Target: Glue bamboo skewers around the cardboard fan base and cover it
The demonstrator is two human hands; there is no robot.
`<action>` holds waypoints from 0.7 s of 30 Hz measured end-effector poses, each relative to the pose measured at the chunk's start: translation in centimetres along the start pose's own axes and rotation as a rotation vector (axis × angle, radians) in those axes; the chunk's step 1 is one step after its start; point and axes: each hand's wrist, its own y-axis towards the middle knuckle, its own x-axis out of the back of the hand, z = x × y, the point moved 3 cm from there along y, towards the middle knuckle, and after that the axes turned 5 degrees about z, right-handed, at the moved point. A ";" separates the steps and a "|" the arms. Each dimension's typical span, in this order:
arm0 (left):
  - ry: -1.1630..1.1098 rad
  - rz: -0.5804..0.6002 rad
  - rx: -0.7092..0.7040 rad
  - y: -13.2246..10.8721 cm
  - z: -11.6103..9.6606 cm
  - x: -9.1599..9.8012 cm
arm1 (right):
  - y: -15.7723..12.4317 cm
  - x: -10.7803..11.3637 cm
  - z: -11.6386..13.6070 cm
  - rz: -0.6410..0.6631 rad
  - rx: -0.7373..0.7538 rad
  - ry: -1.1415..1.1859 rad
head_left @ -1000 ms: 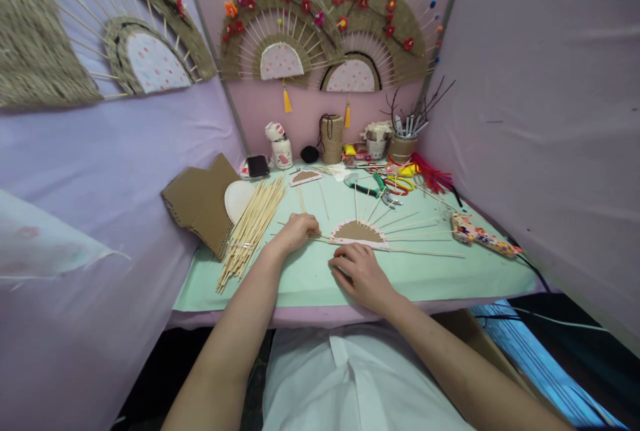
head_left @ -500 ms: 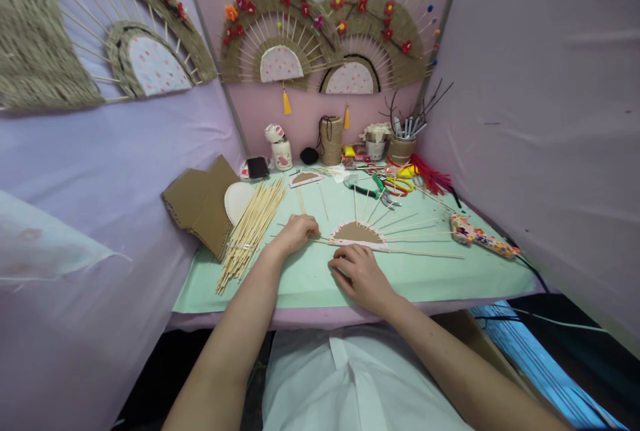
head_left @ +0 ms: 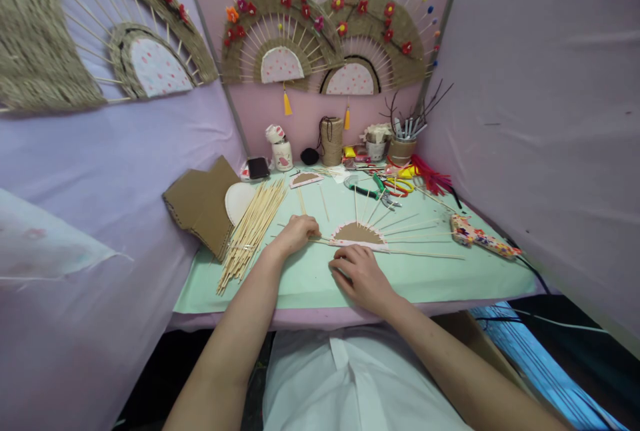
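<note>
A half-round cardboard fan base (head_left: 358, 234) with a pink-white edge lies on the pale green table (head_left: 425, 278), thin wooden sticks fanning out from it. My left hand (head_left: 296, 232) rests just left of it, fingers curled down on a stick that runs toward the base. My right hand (head_left: 361, 272) sits at the base's near edge, fingers bent and pressing at its lower left corner. A loose bundle of bamboo sticks (head_left: 251, 228) lies to the left of my left hand.
Brown cardboard pieces (head_left: 200, 204) and a white half-disc (head_left: 237, 199) lie at the left. A twine spool (head_left: 332, 140), cups, pliers and scissors (head_left: 387, 186) crowd the back. A patterned glue gun (head_left: 479, 236) lies at the right. Finished woven fans hang on the walls.
</note>
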 end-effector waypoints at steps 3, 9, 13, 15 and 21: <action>-0.003 -0.002 -0.002 0.0 0.1 -0.1 | 0.0 0.0 -0.1 -0.002 -0.003 0.000; -0.007 -0.002 -0.005 0.0 0.3 -0.3 | 0.0 0.0 0.0 -0.005 -0.002 -0.007; -0.002 -0.001 -0.005 0.1 0.4 -0.3 | 0.1 0.0 0.0 -0.015 0.000 -0.014; 0.001 -0.001 -0.002 0.1 0.5 -0.3 | 0.0 -0.1 0.0 -0.017 0.002 -0.015; -0.003 0.009 0.004 0.1 0.7 -0.4 | 0.0 -0.1 0.0 -0.023 0.003 -0.007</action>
